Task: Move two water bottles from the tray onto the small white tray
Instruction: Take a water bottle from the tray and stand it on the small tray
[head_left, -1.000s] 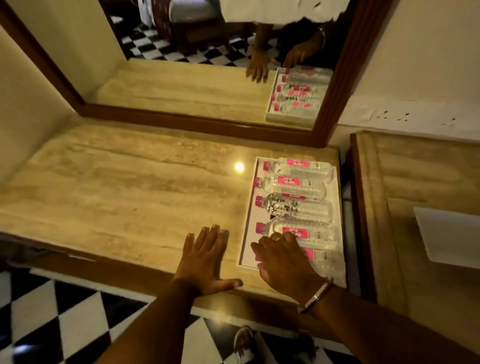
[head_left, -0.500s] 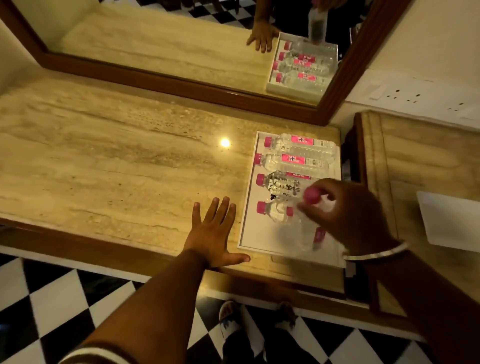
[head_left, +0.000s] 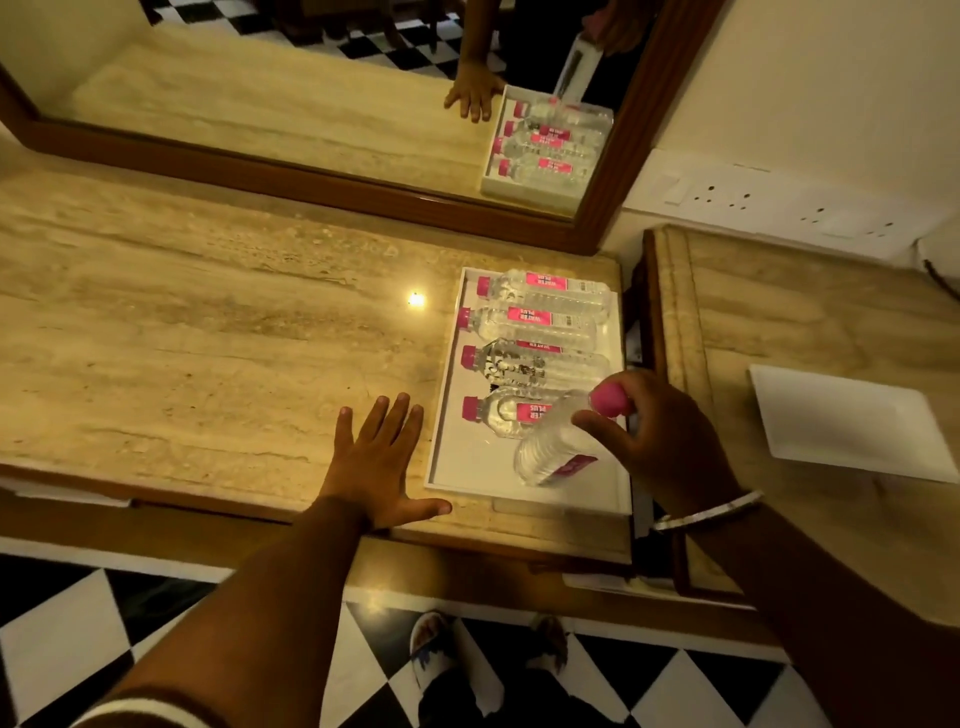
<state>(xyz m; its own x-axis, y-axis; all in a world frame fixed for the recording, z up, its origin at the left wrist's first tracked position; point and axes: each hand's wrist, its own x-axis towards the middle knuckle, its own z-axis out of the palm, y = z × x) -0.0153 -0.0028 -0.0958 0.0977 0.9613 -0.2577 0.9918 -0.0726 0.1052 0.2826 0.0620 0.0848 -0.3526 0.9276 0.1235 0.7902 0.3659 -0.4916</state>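
A white tray lies on the right part of the marble counter with several clear water bottles lying on their sides, pink caps to the left; the nearest lying one is partly hidden. My right hand grips another water bottle near its pink cap, lifted and tilted above the tray's near end. My left hand rests flat on the counter, fingers spread, just left of the tray. The small white tray sits empty on the lower side table to the right.
A wood-framed mirror stands along the back of the marble counter and reflects the tray and hands. A narrow gap separates the counter from the side table. Wall sockets are behind it. Checkered floor lies below.
My right hand closed on the nearest bottle in the tray and lifted it, tilting it cap-up and toward the right. My left hand stayed flat on the counter.
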